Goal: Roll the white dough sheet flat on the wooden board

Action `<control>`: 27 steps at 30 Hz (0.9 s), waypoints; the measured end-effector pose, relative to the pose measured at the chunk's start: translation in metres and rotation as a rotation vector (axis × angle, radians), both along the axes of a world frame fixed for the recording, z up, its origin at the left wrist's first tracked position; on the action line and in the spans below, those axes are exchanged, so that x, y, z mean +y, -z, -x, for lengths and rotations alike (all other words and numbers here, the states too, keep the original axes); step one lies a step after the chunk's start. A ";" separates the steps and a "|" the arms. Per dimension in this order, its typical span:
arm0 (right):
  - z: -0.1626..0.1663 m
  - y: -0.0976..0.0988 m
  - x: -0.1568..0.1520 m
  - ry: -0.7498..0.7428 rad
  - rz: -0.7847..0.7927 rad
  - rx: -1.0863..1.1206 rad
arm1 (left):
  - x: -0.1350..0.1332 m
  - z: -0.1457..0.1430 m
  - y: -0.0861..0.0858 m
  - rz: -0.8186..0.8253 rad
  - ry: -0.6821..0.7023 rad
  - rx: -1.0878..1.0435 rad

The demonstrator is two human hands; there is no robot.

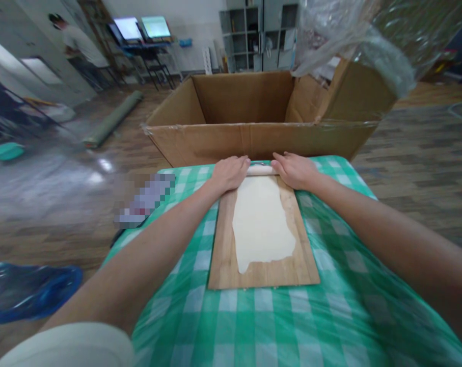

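A sheet of pale rolled dough [262,221] lies on a wooden board [253,281], its edges uneven and its near end ragged. Across the far end of the dough is a light-coloured rolling pin [262,170]. My left hand [231,173] is closed over the pin's left end, and my right hand [295,171] is closed over its right end. Both arms reach far forward, one on each side of the board. My palms hide the ends of the pin.
A green checked cloth [242,326] covers the table. Just beyond its far edge stands a large open cardboard box [253,140] with clear plastic wrap [391,61]. A pixelated item [146,201] is at the table's left edge. A person [83,46] is at the back left.
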State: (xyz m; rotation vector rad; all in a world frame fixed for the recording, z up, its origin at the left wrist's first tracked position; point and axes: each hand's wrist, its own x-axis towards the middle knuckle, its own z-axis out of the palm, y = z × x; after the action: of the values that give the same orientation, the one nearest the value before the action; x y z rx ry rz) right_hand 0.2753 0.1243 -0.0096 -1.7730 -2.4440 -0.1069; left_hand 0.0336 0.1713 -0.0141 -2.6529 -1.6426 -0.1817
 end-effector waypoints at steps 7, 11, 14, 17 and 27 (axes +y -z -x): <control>-0.001 0.003 -0.022 -0.097 -0.047 -0.001 | -0.029 0.001 -0.006 -0.017 -0.008 0.022; 0.000 0.003 -0.055 -0.148 -0.058 -0.022 | -0.059 0.010 -0.006 0.033 0.017 0.017; 0.001 0.002 -0.066 -0.174 -0.071 -0.034 | -0.069 0.016 -0.006 0.070 0.026 0.000; 0.001 0.000 -0.052 -0.166 -0.028 -0.018 | -0.057 0.014 -0.007 0.132 0.016 0.004; 0.004 0.001 0.029 -0.020 0.100 0.062 | 0.022 0.001 0.001 0.128 -0.028 -0.003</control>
State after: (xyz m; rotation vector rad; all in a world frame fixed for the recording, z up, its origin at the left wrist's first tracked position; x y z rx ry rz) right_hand 0.2709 0.1536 -0.0104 -1.7618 -2.4637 0.0725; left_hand 0.0321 0.1937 -0.0152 -2.7190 -1.7485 -0.0832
